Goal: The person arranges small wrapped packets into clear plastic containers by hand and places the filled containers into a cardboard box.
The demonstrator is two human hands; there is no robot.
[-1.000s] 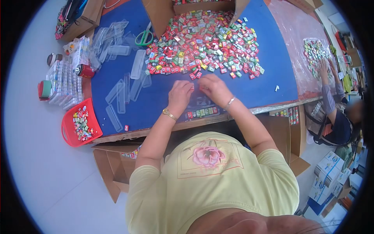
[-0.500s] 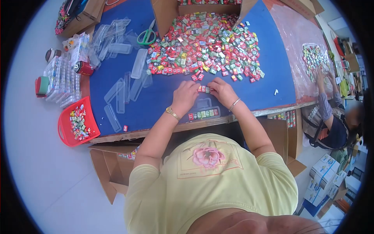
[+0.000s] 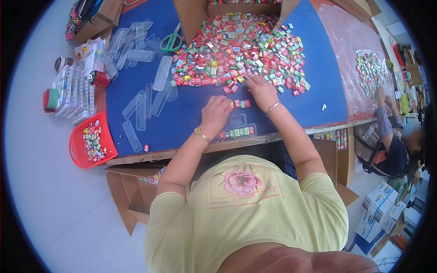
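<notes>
My left hand (image 3: 216, 110) is closed at the left end of a short row of small coloured packets (image 3: 242, 103), its fingertips on the end packet. My right hand (image 3: 262, 92) has curled fingers at the front edge of a big heap of packets (image 3: 236, 50); whatever its fingertips hold is hidden. Closer to my body lies a clear plastic case (image 3: 249, 131), with a row of red, green and white packets inside.
Empty clear cases (image 3: 162, 73) and green-handled scissors (image 3: 171, 42) lie on the blue table (image 3: 318, 73). A red bin (image 3: 78, 141) of packets stands at the left, beside stacked filled cases (image 3: 73, 95). At the right, another person (image 3: 387, 141) handles more packets.
My right hand has left the short row and moved up and right to the heap's edge. My left hand stays at the row, whose right end is now uncovered.
</notes>
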